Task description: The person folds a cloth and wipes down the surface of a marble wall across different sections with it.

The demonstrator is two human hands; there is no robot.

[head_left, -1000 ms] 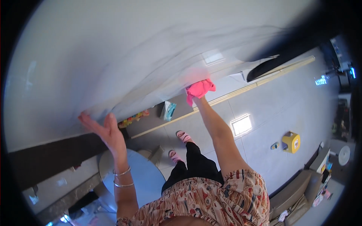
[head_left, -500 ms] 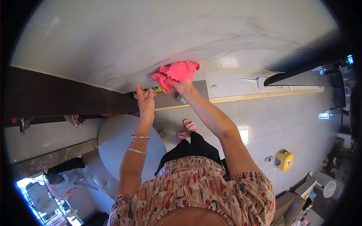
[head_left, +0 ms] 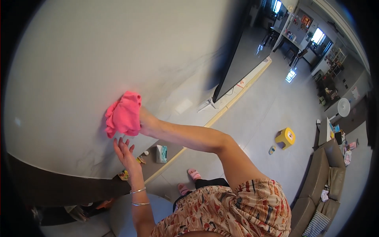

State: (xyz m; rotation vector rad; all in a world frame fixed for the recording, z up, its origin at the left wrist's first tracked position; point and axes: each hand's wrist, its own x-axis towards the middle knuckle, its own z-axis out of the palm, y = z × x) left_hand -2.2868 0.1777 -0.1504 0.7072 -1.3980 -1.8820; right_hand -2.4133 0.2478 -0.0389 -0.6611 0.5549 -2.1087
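Note:
A bunched pink cloth (head_left: 124, 114) is in my right hand (head_left: 148, 121), held up against the pale marbled wall (head_left: 98, 59). The cloth hides most of that hand's fingers. Just below the cloth, my left hand (head_left: 128, 158) is raised with its fingers apart and nothing in them. Its fingertips come close to the cloth's lower edge; whether they touch the wall I cannot tell.
Below my hands runs a low ledge (head_left: 233, 100) with a tissue pack (head_left: 161, 154) and small items. A large television (head_left: 241, 51) stands to the right. A round table (head_left: 118, 213) is at lower left, a yellow stool (head_left: 286, 138) on the floor.
My view has turned, showing more of the television and the room. My right hand has carried the cloth higher up the wall, away from the ledge. My left hand stays open near it.

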